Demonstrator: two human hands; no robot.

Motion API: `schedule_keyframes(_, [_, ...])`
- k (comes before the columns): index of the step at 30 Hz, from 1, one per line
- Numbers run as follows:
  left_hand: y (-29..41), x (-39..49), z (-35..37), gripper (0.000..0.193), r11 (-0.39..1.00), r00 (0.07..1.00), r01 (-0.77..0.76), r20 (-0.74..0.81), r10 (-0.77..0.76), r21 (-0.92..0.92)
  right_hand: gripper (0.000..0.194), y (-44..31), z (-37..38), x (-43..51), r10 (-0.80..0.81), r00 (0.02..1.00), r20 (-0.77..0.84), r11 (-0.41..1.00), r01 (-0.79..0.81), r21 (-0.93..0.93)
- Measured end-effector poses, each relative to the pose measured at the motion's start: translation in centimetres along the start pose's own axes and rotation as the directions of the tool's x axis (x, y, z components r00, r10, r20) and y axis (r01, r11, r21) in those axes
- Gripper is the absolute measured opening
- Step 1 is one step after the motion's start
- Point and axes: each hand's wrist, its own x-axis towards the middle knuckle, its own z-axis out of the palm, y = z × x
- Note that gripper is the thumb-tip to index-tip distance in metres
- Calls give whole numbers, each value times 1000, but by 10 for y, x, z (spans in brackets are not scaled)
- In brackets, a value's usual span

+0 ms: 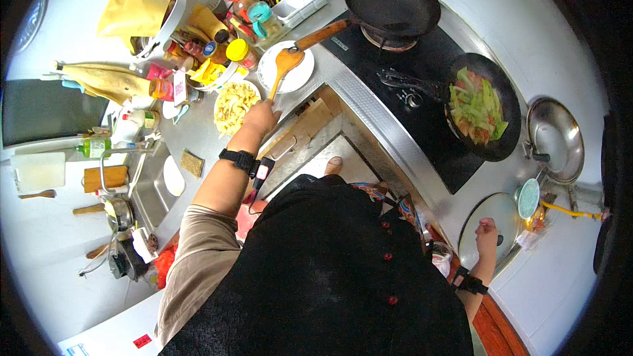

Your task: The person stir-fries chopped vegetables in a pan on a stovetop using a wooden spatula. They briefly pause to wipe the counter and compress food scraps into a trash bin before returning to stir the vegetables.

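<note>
My left hand (262,117) grips the handle of a wooden spatula (288,62), whose broad head lies over a white plate (305,74) at the counter's edge. Beside that hand sits a bowl of cut pale-yellow food (234,104). Over a round glass lid (472,237) at the lower right is my right hand (487,232), its fingers curled near the lid's dark knob (499,241). Whether it holds the knob cannot be made out. A dark pan (512,109) on the cooktop contains sliced green vegetable with reddish pieces (474,106).
A second black wok (390,2) rests on the far burner, its wooden handle (324,33) reaching over the plate. A metal pan (556,138) leans by the wall. Jars and bottles (242,52) crowd the back counter. The sink (153,193) is at left; a sponge (192,163) lies beside it.
</note>
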Motion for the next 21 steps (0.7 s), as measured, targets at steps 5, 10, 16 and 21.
schedule_keyframes(5, [-35, 18, 24, 54, 983, 988, 118, 84, -131, 141, 9, -95, 37, -5, -89, 996, 14, 987, 90, -137])
schedule_keyframes(10, [-42, 41, 36, 65, 980, 991, 66, 106, -87, 190, 9, -158, 59, -13, -105, 994, 24, 969, 108, -224])
schedule_keyframes(16, [-47, 66, 45, 41, 979, 992, -14, 129, -13, 205, 10, -180, 72, -28, -129, 991, -18, 965, 122, -230])
schedule_keyframes(21, [-50, 65, 29, 40, 999, 984, -39, 174, 37, 9, 11, -188, 75, -53, -96, 993, -66, 970, 78, -229])
